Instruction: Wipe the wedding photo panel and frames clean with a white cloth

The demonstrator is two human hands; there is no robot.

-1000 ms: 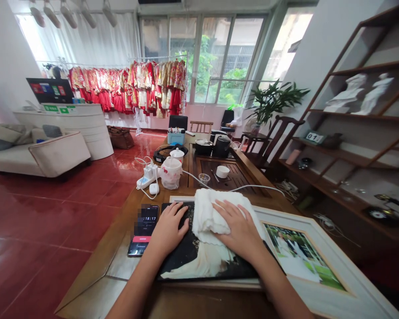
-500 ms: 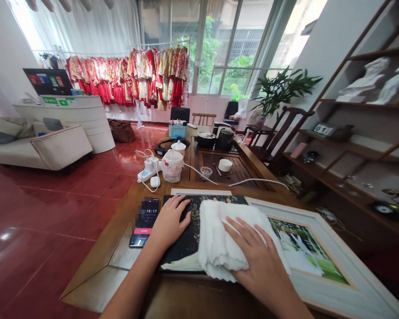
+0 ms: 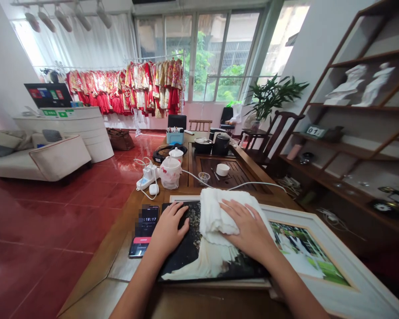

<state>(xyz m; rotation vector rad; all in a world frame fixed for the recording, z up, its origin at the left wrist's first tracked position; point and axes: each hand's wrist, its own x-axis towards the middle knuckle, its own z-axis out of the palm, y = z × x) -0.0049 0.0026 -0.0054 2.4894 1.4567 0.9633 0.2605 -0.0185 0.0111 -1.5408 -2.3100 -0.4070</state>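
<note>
A dark photo panel (image 3: 186, 261) with a pale dress printed on it lies in front of me on the wooden table. My left hand (image 3: 171, 226) rests on its left side, open, fingers spread, holding nothing. My right hand (image 3: 248, 226) holds a folded white towel (image 3: 216, 217) against the panel, its fingers stretched over the top and its thumb out of sight. The towel covers the upper right of the panel. Under the panel's right side extends a white-framed wedding photo (image 3: 299, 248).
A phone (image 3: 144, 235) showing a timer lies left of the panel. Farther back are a power strip (image 3: 148, 177), a bagged cup (image 3: 170, 173), a lidded white cup (image 3: 176, 154), a small white bowl (image 3: 222, 169) and a tea tray (image 3: 242, 177). A white cable (image 3: 252, 183) crosses the table.
My right hand has pushed the towel away from me, up the panel, uncovering more of the printed dress. My left hand stays on the panel. The view has tilted up slightly.
</note>
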